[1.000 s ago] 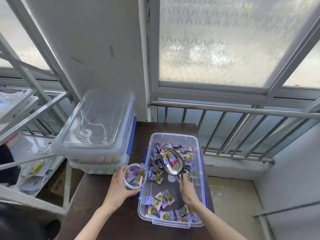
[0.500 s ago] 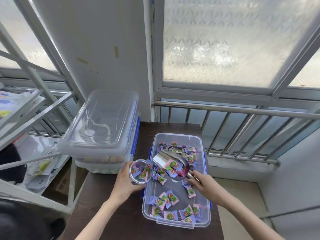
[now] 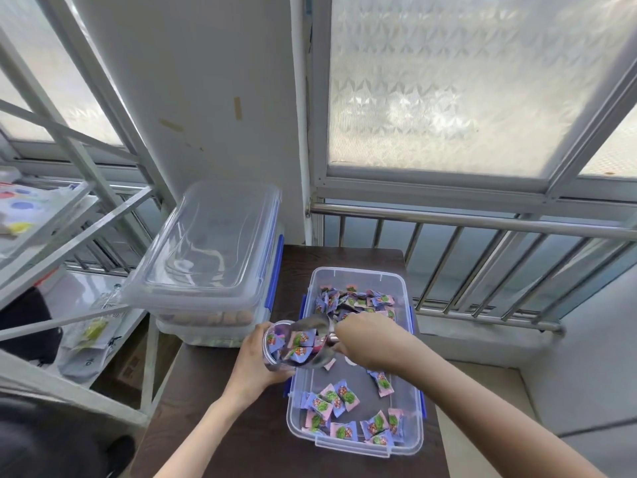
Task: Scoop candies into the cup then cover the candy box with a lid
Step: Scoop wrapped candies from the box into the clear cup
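Two hands at work: left hand (image 3: 253, 365) wraps the clear cup (image 3: 287, 345) at the candy box (image 3: 355, 360) edge; right hand (image 3: 367, 339) fingers pinch the metal scoop (image 3: 315, 327) handle, tipping it cupward. Wrapped candies (image 3: 331, 401) look light, slippery, spill-prone. Lid (image 3: 210, 243) rests on stacked containers, likely light and flexible; grip its long edges.

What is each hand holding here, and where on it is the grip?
The left hand wraps the side of the clear cup. The right hand holds the metal scoop by its handle, tipped over the cup.
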